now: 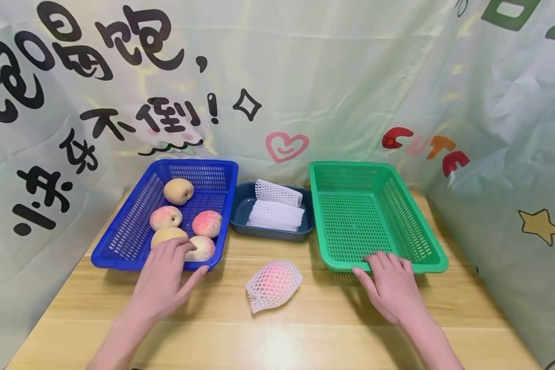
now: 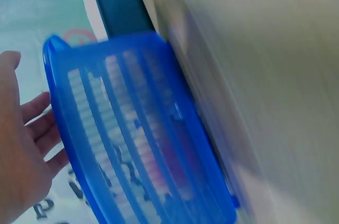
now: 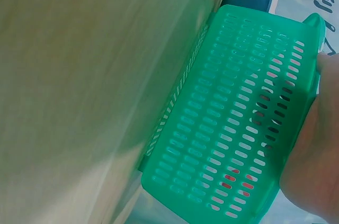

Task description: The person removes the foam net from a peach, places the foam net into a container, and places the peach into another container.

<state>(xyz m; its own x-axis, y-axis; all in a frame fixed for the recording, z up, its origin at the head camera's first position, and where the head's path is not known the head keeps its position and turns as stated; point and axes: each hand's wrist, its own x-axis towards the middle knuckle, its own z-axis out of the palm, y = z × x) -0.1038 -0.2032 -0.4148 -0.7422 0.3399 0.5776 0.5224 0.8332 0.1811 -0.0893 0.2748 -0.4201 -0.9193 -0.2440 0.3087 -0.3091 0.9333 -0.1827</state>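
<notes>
My left hand (image 1: 163, 277) reaches over the front rim of the blue basket (image 1: 120, 246), its fingers spread above the peaches and its thumb apart. Nearest to its fingertips are a yellow peach (image 1: 168, 235) and a pale pink peach (image 1: 201, 249); whether they touch cannot be seen. In the left wrist view the fingers (image 2: 45, 128) look loose behind the rim. My right hand (image 1: 393, 288) rests on the front rim of the green basket (image 1: 430, 264), fingers over the edge. A pink peach in a white foam net (image 1: 275, 283) lies on the table between my hands.
Between the baskets stands a dark blue tray (image 1: 273, 235) holding white foam net sleeves (image 1: 276, 215). Other peaches (image 1: 178, 191) lie farther back in the blue basket. Printed cloth (image 1: 342, 103) hangs behind and beside the wooden table (image 1: 240, 344).
</notes>
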